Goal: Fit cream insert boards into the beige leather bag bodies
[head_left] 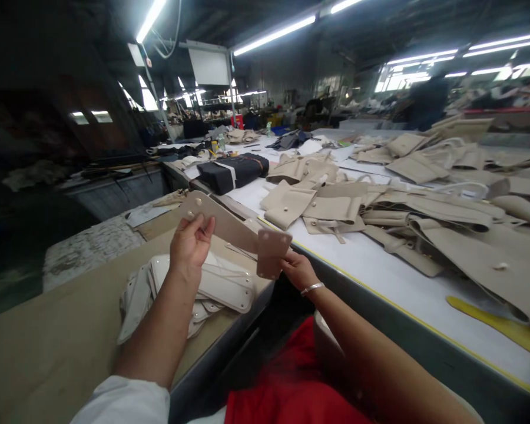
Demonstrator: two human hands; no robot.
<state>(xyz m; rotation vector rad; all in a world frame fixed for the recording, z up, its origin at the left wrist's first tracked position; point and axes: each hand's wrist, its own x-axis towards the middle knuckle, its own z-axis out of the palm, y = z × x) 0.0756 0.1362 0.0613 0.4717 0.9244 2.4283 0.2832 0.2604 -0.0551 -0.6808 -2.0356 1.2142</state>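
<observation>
Between my hands is a long beige strap-like piece (232,225) with round metal studs, its right end folded over into a flap. My left hand (191,244) pinches the lower edge near the studded left end. At the folded end, my right hand (299,270) grips the edge, its thumb and fingers partly hidden behind the flap. Below the held piece, a loose pile of pale studded pieces (227,285) lies on the brown board (48,347), partly covered by my left forearm.
Beige panels (331,206) lie heaped on the white-topped table (380,288) to the right. A yellow strip-shaped tool (494,324) rests near its edge. A dark folded bundle (234,172) sits farther back. A dark gap separates the board from the table.
</observation>
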